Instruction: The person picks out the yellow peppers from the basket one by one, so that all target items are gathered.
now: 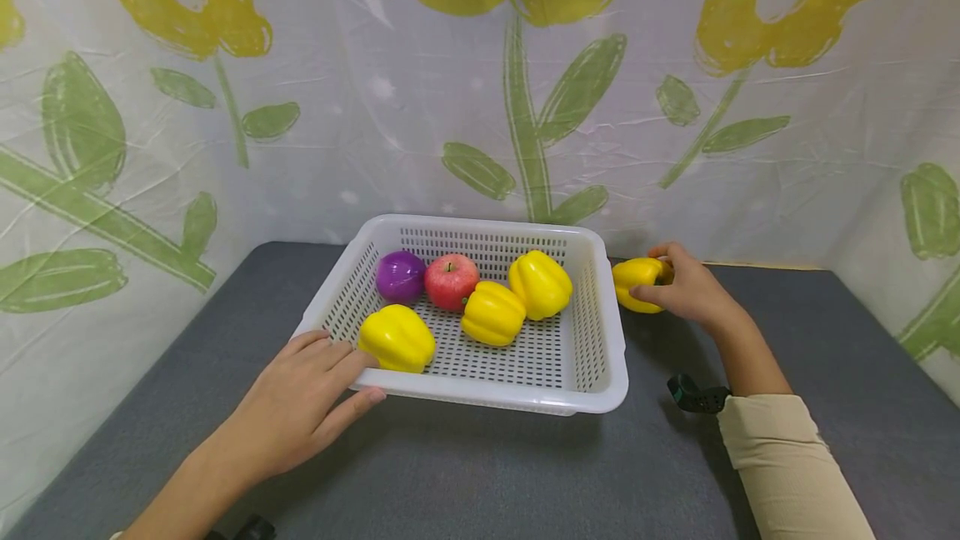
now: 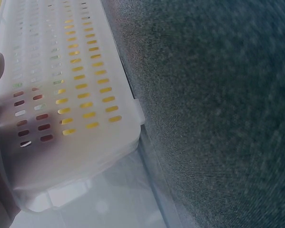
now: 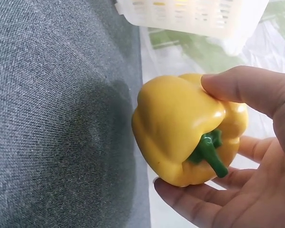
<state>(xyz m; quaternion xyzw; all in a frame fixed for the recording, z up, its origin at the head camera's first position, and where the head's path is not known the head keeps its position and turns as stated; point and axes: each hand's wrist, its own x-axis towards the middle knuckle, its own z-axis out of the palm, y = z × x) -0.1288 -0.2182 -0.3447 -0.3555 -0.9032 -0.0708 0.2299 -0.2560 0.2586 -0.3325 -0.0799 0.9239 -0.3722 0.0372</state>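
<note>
A white perforated plastic basket stands on the dark table. At its front left corner my left hand grips the rim, the thumb outside and the fingers over the edge. In the left wrist view the basket's slotted wall shows close up, with part of the hand at the left edge. To the right of the basket, my right hand holds a yellow bell pepper between thumb and fingers. Seen from the right wrist, that bell pepper has a green stem turned toward the palm.
Inside the basket lie a purple round onion-like item, a red apple and three yellow bell peppers. The dark grey table meets a flower-printed cloth behind and at both sides.
</note>
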